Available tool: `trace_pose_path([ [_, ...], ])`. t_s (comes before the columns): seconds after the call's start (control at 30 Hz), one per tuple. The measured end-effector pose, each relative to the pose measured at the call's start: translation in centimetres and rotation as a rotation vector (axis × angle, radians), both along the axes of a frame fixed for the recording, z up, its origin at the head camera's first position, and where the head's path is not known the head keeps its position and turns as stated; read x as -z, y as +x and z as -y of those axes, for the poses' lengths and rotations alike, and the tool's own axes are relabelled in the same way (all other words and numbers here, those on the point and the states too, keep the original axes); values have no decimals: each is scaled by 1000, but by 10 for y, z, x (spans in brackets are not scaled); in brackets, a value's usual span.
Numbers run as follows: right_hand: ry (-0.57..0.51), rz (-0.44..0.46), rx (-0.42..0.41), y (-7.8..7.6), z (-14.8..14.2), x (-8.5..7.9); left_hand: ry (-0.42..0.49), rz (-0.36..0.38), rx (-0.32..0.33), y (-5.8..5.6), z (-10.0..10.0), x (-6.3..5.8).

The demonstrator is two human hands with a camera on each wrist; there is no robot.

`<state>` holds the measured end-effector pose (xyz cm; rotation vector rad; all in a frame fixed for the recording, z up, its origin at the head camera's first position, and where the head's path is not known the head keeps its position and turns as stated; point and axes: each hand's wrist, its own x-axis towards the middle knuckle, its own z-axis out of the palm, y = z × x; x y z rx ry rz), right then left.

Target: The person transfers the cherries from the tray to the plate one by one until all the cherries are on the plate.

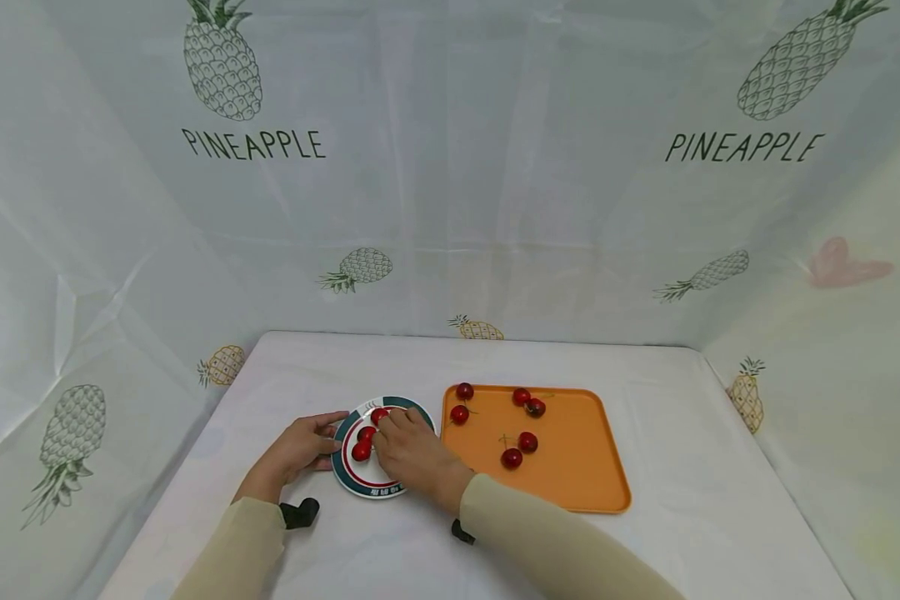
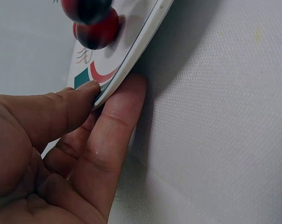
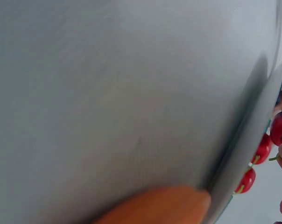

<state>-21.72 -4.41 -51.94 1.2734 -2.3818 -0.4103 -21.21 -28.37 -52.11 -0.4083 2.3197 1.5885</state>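
A white plate [image 1: 371, 483] with a green and red rim lies on the table, with red cherries [image 1: 361, 451] on its left half. At its left edge my left hand [image 1: 300, 450] grips the rim, thumb on top and fingers beneath, as the left wrist view shows. My right hand [image 1: 416, 458] reaches over the plate with its fingers bent down among the cherries. In the right wrist view its fingertips pinch a dark red cherry [image 3: 281, 128] at the image edge. The hand hides the right part of the plate.
An orange tray [image 1: 577, 475] stands just right of the plate, holding several stemmed cherries [image 1: 527, 442]. White cloth [image 1: 705, 500] covers the table. A pineapple-print curtain [image 1: 495, 192] hangs behind and at the sides.
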Motion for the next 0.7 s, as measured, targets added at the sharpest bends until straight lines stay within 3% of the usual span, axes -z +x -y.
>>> trace_pose_path([
  [0.7, 41, 0, -19, -2, 17, 16, -5, -2, -2, 2, -1, -2],
])
